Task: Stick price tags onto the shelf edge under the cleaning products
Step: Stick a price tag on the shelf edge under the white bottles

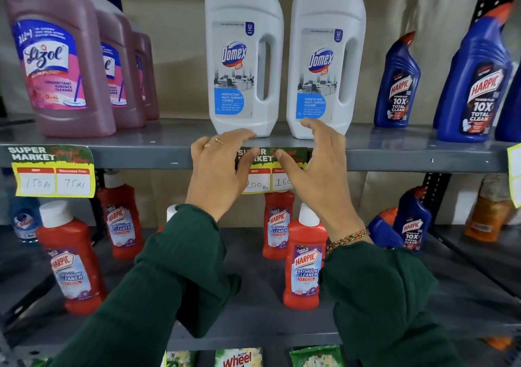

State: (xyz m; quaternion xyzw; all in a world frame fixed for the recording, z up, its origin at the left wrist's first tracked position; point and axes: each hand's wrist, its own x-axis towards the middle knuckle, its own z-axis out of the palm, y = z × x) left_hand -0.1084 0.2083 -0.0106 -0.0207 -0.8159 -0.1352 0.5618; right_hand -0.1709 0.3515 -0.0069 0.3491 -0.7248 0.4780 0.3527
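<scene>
Two thumbs are pressed against the yellow-and-green paper price tag (pixel 272 170) on the grey metal shelf edge (pixel 394 160), beneath two white Domex bottles (pixel 244 56). The left hand (pixel 218 169) and right hand (pixel 315 172) are held open, fingers spread; nothing is gripped.

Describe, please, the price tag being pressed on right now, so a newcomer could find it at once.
Find the grey shelf edge under the two white bottles. The price tag sits there, between the left hand and right hand. Unlike the tag under the pink bottles, it is partly covered by fingers.
</scene>
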